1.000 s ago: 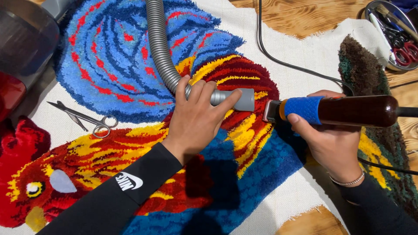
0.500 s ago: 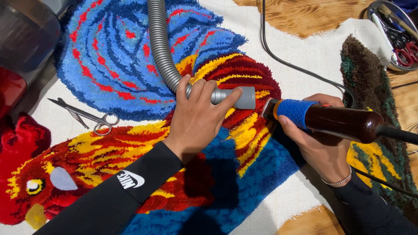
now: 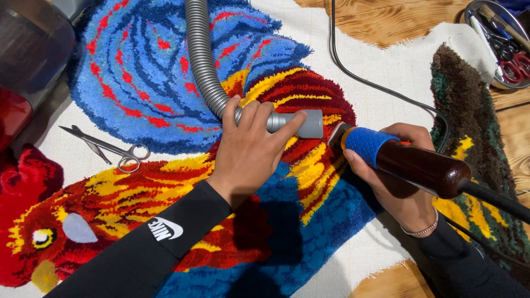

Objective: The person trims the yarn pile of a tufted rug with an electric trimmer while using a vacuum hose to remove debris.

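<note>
The grey ribbed vacuum hose [image 3: 201,60] leaves the frame at the far edge; where it meets the grey plastic nozzle [image 3: 301,123], the joint is covered by the left hand [image 3: 248,149]. The blade end of the dark brown electric trimmer with a blue grip [image 3: 403,157] is partly masked by the nozzle tip and the pile. Its black cable [image 3: 497,201] runs off the right edge. The right hand [image 3: 395,185] lies mostly beneath the trimmer. The dark canister with a red base [image 3: 27,60] is cropped at the far left. The round metal tray of tools [image 3: 497,41] is cropped at the far right, contents indistinct. The multicoloured tufted rooster rug [image 3: 138,83] continues past the left and near edges.
</note>
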